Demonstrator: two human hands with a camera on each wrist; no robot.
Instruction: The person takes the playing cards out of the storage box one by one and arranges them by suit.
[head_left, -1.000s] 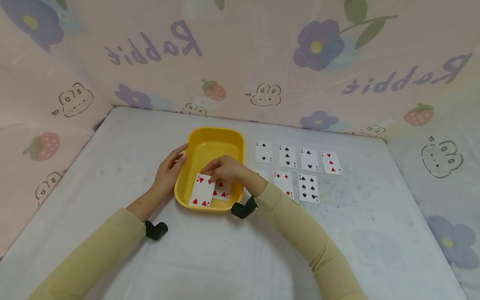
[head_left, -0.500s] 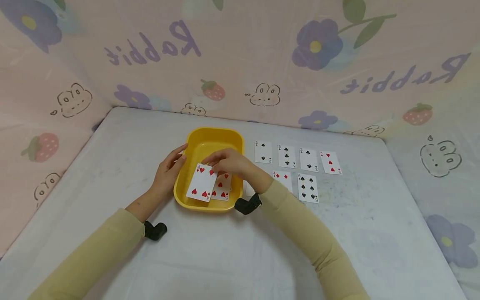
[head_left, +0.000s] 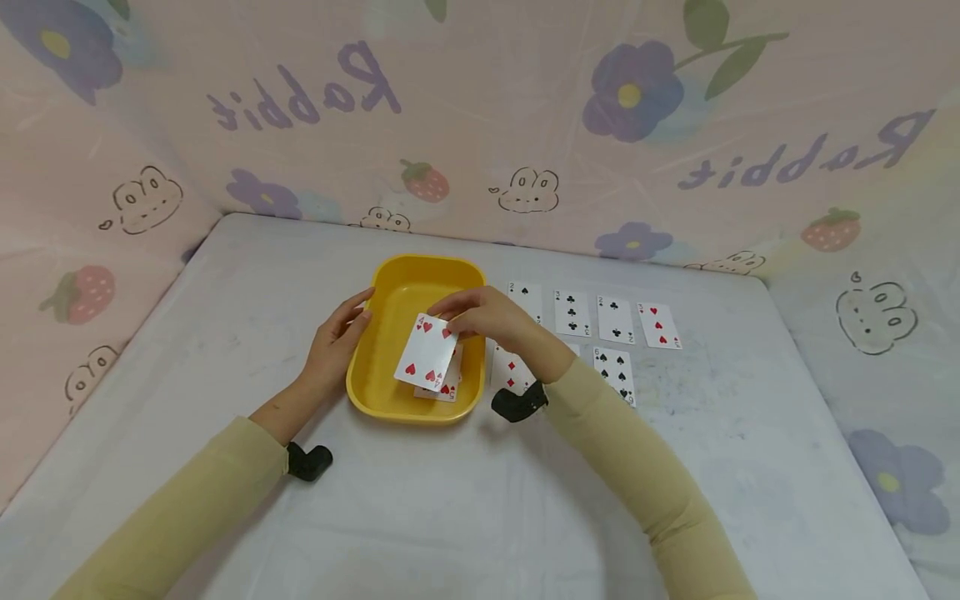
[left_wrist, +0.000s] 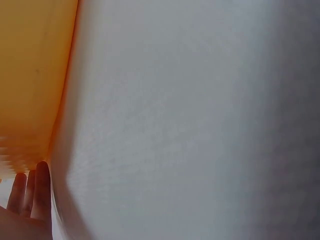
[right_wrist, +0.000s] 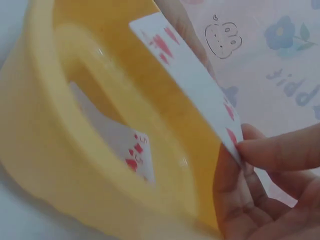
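My right hand point(head_left: 480, 317) pinches a four of hearts playing card point(head_left: 426, 354) by its upper right corner, thumb against fingers. In the right wrist view the card point(right_wrist: 195, 85) stands tilted, raised over the yellow tray point(right_wrist: 45, 125). Beneath it in the tray lies a five of hearts point(head_left: 447, 392), mostly hidden by the held card in the head view. My left hand point(head_left: 333, 342) rests against the left wall of the yellow tray point(head_left: 358, 392). Its fingers point(left_wrist: 42, 187) look straight and touch the tray's outside in the left wrist view.
Right of the tray, a back row of face-up cards includes a three of clubs point(head_left: 572, 313), a two of clubs point(head_left: 615, 319) and a three of hearts point(head_left: 659, 325). In front lie a diamond card point(head_left: 512, 371) and a six of spades point(head_left: 614, 371), partly covered by the right arm.
My right hand has lifted the four of hearts and carried it up and to the right, above the five of hearts. The left hand and the tray stay put.
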